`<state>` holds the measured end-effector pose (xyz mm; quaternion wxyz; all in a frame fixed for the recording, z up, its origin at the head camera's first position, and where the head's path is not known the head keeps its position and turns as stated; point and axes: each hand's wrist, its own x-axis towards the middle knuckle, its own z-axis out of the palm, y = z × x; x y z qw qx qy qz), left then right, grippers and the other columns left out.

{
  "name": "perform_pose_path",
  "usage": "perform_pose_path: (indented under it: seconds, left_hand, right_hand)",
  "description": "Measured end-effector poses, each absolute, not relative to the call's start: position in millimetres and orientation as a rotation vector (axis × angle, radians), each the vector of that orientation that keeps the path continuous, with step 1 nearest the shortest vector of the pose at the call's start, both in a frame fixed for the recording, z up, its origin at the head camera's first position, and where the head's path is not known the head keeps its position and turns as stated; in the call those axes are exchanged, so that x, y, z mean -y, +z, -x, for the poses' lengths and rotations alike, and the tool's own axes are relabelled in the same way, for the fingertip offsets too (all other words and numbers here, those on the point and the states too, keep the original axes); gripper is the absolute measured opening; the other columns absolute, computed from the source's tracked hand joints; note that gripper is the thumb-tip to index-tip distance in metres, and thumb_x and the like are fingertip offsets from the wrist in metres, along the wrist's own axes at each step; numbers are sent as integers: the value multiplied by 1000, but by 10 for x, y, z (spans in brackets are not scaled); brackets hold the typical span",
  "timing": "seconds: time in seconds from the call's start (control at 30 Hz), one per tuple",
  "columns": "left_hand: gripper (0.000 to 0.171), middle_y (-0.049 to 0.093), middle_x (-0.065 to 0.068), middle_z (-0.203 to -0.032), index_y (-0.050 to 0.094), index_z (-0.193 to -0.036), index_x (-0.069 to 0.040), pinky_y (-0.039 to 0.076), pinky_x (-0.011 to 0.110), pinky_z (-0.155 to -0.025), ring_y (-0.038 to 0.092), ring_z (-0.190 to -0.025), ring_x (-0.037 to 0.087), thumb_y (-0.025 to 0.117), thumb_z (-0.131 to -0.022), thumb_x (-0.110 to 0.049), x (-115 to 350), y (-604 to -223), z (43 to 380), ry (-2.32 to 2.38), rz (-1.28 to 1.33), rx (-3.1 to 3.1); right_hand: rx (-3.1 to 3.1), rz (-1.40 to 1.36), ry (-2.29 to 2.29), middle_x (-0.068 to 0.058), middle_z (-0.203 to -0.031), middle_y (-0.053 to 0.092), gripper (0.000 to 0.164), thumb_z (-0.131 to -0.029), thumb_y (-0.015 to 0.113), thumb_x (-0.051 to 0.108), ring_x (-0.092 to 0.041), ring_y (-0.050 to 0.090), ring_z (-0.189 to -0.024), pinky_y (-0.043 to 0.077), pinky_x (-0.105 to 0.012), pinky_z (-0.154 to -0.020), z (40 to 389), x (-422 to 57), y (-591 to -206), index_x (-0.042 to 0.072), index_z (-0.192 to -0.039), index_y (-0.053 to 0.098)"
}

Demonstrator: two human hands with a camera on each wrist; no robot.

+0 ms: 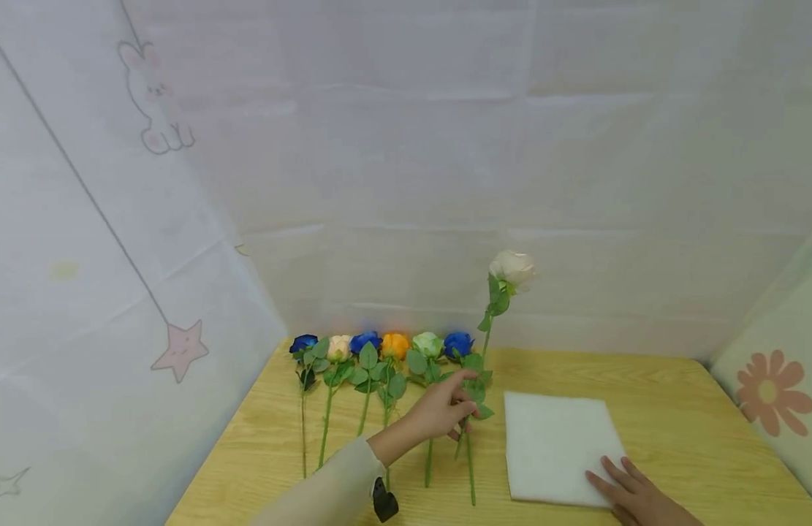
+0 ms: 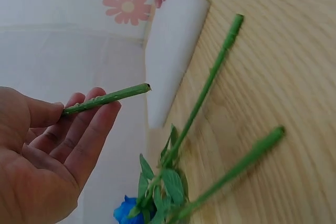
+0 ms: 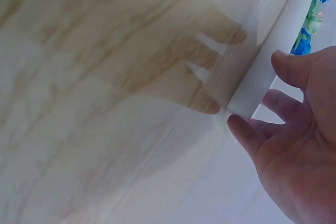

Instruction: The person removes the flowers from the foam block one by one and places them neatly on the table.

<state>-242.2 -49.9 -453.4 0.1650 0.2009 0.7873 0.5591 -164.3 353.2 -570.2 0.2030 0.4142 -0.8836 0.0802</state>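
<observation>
My left hand (image 1: 445,409) holds a white rose (image 1: 513,268) by its green stem, the bloom tilted up above the table. In the left wrist view the cut end of that stem (image 2: 113,97) sticks out past the thumb and fingers. My right hand (image 1: 642,497) rests with extended fingers on the lower right edge of a white foam-like pad (image 1: 557,446). Thumb and fingertips (image 3: 239,129) meet the pad's edge in the right wrist view. Just below the left hand lies a blue rose (image 1: 458,345), partly hidden by leaves.
Left of the pad, a row of roses lies on the wooden table (image 1: 682,409): a dark blue one (image 1: 304,343), a peach one (image 1: 340,348), another blue one (image 1: 365,342), an orange one (image 1: 395,345) and a pale green one (image 1: 427,344). A printed curtain (image 1: 412,183) hangs behind.
</observation>
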Motion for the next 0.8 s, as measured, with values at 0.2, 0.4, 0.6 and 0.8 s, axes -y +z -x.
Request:
perform_pose_path:
  seconds: [0.2,0.4,0.6,0.8]
  left_hand:
    - [50,73,3,-99,40,-152,-26,61,53,-63,72,-80,38,56,-106,-16,856,-4516,2304,1599,-526,-2268]
    - [50,73,4,-101,39,-153,-21,61,53,-63,72,-81,38,55,-106,-15,1240,-4498,2214,1593,-447,-2277]
    - [54,73,10,-105,35,-155,-17,60,54,-63,72,-83,37,56,-106,-15,1640,-4520,2120,1632,-349,-2275]
    - [55,73,6,-103,33,-156,-15,60,56,-64,72,-83,38,56,-106,-17,2000,-4526,1993,1637,-251,-2276]
  right_hand:
    - [2455,-1188,280,21,-160,-9,96,-78,84,14,7,-17,-146,-6,-1,-108,1644,-3516,-5690,30,-159,35]
    - [2506,-1169,249,24,-157,-9,95,-78,84,15,9,-18,-144,31,-11,-110,1629,-3544,-5674,33,-158,37]
    - [2622,-1103,248,27,-153,-9,80,-83,81,16,14,-22,-137,57,-31,-72,1624,-3549,-5625,31,-153,46]
    - [2699,-1073,312,26,-150,-4,75,-87,78,18,17,-19,-131,58,-36,-72,1589,-3533,-5592,32,-153,46]
